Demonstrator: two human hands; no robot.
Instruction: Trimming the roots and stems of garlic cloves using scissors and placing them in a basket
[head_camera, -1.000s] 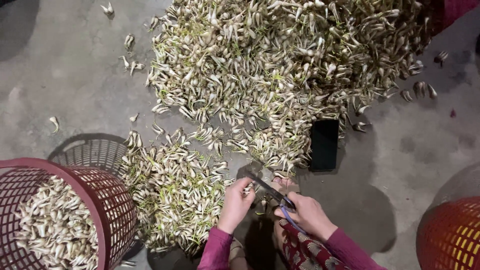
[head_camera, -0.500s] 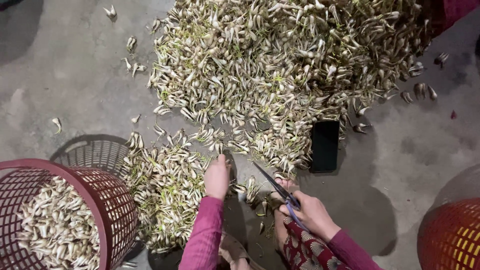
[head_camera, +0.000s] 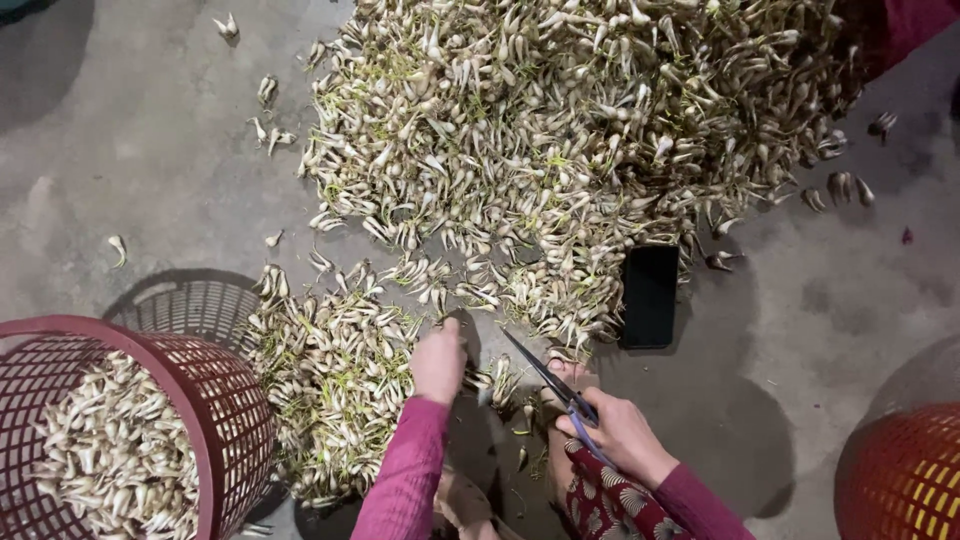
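Note:
A big heap of pale bulbs with green shoots (head_camera: 580, 130) covers the concrete floor ahead of me. A smaller heap of bulbs (head_camera: 335, 380) lies nearer, at my left. My left hand (head_camera: 440, 360) reaches forward, fingers curled down onto bulbs at the edge of the smaller heap. My right hand (head_camera: 620, 435) grips a pair of scissors (head_camera: 550, 380) whose dark blades point up and left, over a few loose bulbs (head_camera: 497, 382). Both sleeves are pink.
A dark red mesh basket (head_camera: 215, 400) full of trimmed bulbs stands at lower left. An orange-red basket (head_camera: 900, 470) sits at lower right. A black phone (head_camera: 650, 295) lies flat by the big heap. Patterned fabric (head_camera: 610, 505) covers my lap.
My left hand has left the scissors and stretched forward and left to the smaller heap. The right hand and scissors have stayed nearly in place.

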